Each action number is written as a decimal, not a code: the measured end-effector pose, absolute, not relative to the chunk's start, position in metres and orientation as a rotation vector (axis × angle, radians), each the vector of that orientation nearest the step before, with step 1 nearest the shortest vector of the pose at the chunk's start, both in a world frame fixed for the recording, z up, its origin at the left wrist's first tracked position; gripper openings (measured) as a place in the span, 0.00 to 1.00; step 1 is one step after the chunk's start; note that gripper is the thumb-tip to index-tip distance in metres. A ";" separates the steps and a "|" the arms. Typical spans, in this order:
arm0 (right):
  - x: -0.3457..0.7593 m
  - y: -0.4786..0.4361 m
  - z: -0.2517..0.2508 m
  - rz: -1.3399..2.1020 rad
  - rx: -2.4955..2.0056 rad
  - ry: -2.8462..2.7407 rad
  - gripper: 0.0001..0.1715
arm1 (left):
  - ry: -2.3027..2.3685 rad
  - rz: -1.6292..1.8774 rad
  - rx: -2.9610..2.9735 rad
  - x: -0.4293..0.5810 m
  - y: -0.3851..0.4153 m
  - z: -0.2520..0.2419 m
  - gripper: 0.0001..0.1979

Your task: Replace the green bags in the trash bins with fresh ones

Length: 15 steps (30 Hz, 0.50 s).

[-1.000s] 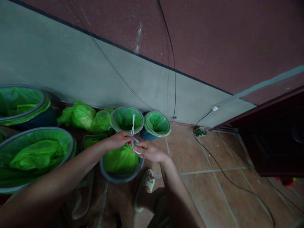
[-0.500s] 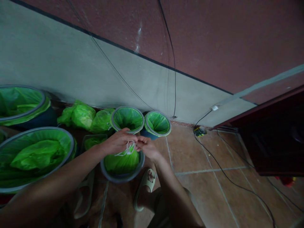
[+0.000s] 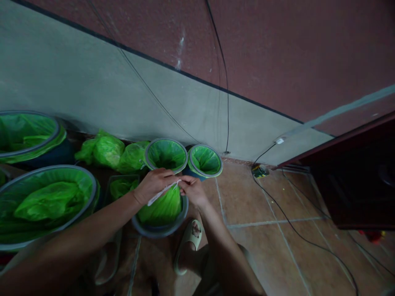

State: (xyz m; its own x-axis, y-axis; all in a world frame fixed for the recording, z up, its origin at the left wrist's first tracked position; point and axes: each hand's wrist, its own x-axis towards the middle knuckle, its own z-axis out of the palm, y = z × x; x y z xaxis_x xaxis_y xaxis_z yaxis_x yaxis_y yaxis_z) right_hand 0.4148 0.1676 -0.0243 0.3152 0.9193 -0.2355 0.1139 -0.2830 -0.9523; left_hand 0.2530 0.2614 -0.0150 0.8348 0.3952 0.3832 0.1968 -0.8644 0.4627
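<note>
A green plastic bag (image 3: pixel 163 209) sits in a grey-rimmed bin (image 3: pixel 160 233) below my hands, its top gathered upward. A white drawstring (image 3: pixel 160 194) stretches from its neck to the left. My left hand (image 3: pixel 156 183) is closed, its fingers pinching the drawstring. My right hand (image 3: pixel 191 190) pinches the string at the bag's gathered neck, its fingertips close to the left ones. Exactly how the string runs between the fingers is hidden.
Green-lined bins stand at the left (image 3: pixel 92 181) and behind my hands, including a small one (image 3: pixel 220 164). Filled green bags (image 3: pixel 108 150) lie along the wall. A black cable (image 3: pixel 296 224) crosses the tiles at right, near a dark can (image 3: pixel 260 169). My slippered foot (image 3: pixel 194 232) is beside the bin.
The white string, looped between my hands before, is now drawn out straighter to the left. The gathered bag neck stands more taut, and my hands have barely shifted.
</note>
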 end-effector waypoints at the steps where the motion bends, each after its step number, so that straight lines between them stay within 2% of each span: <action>1: 0.416 0.167 -0.022 0.954 -1.710 -1.047 0.11 | 0.443 0.660 2.620 0.253 0.262 -0.016 0.12; 6: 0.418 0.162 -0.006 0.454 -2.001 -1.527 0.15 | 0.576 0.630 2.616 0.251 0.265 -0.016 0.14; 10: 0.417 0.158 -0.001 0.326 -2.252 -1.685 0.17 | 0.652 0.543 2.624 0.249 0.265 -0.013 0.16; 15: 0.425 0.155 0.002 0.236 -2.463 -1.714 0.18 | 0.778 0.450 2.558 0.242 0.270 -0.007 0.14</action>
